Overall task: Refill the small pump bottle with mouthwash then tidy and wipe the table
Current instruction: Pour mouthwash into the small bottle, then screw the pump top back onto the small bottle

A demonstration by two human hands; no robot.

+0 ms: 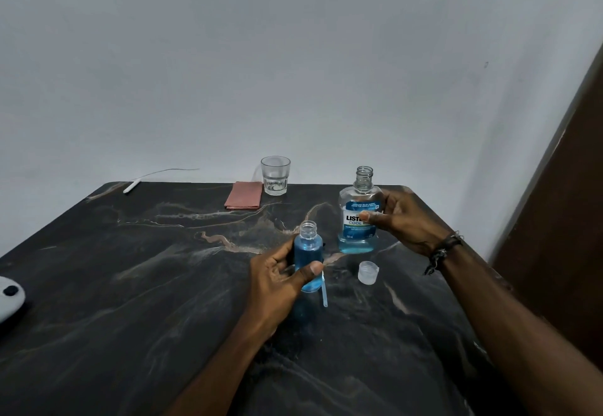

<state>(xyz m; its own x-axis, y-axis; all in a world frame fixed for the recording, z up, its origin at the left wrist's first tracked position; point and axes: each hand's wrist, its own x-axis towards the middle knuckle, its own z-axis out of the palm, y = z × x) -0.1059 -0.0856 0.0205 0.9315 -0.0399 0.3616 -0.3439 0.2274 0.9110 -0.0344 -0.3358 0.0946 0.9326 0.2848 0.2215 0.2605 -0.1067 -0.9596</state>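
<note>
1. The small bottle (308,254), uncapped and nearly full of blue liquid, is gripped upright near the table's middle by the left hand (280,280), thumb pressed across its front and fingers wrapped behind.
2. The mouthwash bottle (359,218), its neck open and only a little blue liquid left at the base, is clasped by the right hand (399,219), thumb on the label (the brand name is partly covered).
3. A translucent cap (368,272) stands just right of the small bottle, apart from both bottles; a thin clear tube (324,290) shows below the left thumb.
4. Open surface is left across the dark marbled table (130,285) to the left and toward the near edge.
5. At the far edge, against the pale wall, a folded pink cloth (244,200) is set beside an empty glass (275,175); a white pen-like item (132,186) lies at the far left corner.
6. A grey object (9,298) is cut off by the left border and cannot be identified.
</note>
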